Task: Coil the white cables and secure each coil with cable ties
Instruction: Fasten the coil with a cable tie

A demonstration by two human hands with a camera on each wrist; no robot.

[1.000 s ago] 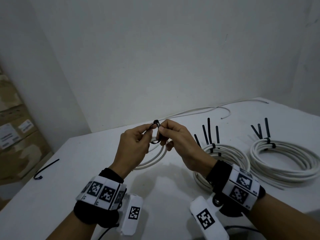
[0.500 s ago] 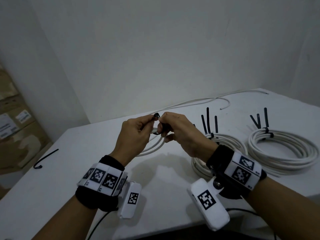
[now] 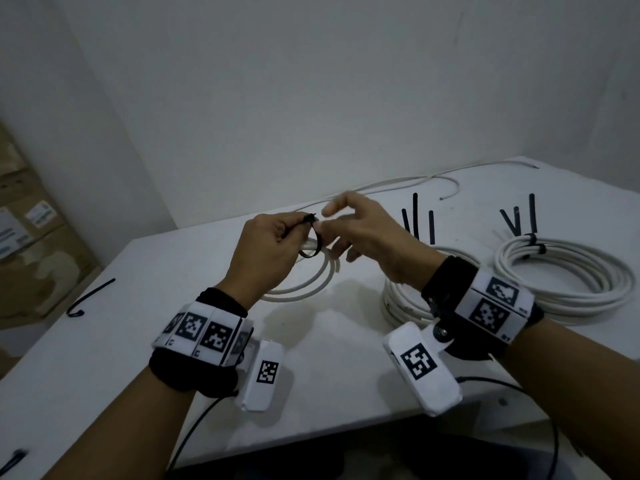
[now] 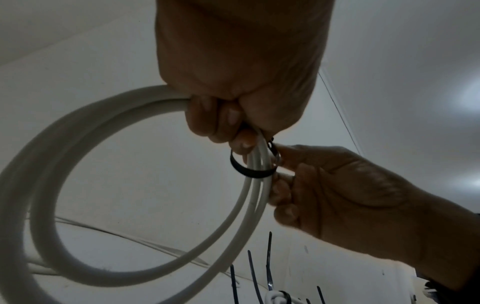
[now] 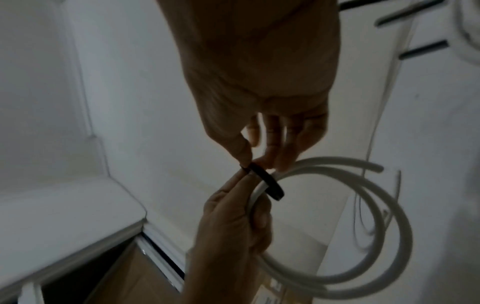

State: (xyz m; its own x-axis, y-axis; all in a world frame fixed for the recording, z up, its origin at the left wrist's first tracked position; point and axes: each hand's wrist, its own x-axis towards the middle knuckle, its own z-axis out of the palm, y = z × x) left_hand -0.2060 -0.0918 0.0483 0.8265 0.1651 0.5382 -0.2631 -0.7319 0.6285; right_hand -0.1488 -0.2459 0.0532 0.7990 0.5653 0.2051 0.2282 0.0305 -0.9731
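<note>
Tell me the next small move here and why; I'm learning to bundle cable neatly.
Probably pull the tie's tail to cinch it. The black cable tie is looped loosely around the small white coil held by the left hand, and the right hand pinches at the tie's head.

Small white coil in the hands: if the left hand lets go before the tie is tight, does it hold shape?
Probably not. The black tie still forms a loose loop around the small coil, so the turns could spring apart. The cable looks springy rather than limp: it holds smooth round arcs in the left hand. Likely light, with few turns.
</note>
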